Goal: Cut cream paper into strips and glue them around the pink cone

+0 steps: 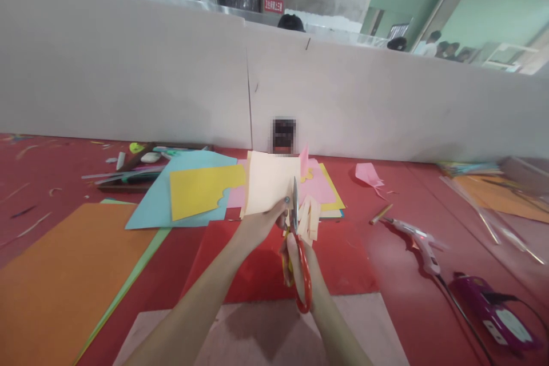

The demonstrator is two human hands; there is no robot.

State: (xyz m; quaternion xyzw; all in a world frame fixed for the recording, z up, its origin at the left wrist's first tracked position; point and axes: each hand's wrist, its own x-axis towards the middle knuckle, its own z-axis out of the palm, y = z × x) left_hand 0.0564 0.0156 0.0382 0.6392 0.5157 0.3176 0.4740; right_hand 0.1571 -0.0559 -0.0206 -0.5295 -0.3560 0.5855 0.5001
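My left hand (270, 220) grips the lower right corner of a cream sheet of paper (270, 183) and holds it up above the table. My right hand (295, 263) is closed round red-handled scissors (304, 280), their blades pointing away from me along the paper's right edge. Cream paper strips (309, 218) hang or lie just right of the blades; which of the two I cannot tell. Below my hands lies a red sheet (338, 263), over a pale pink board (364, 326). Something yellow shows by my right fingers, mostly hidden.
Yellow paper (197, 189) lies on a light blue sheet (150, 206) at left, near orange paper (81, 263). On the right are a glue gun (416, 237), a purple power strip (493, 309) and pink paper scrap (368, 174). A white partition (364, 103) closes off the back.
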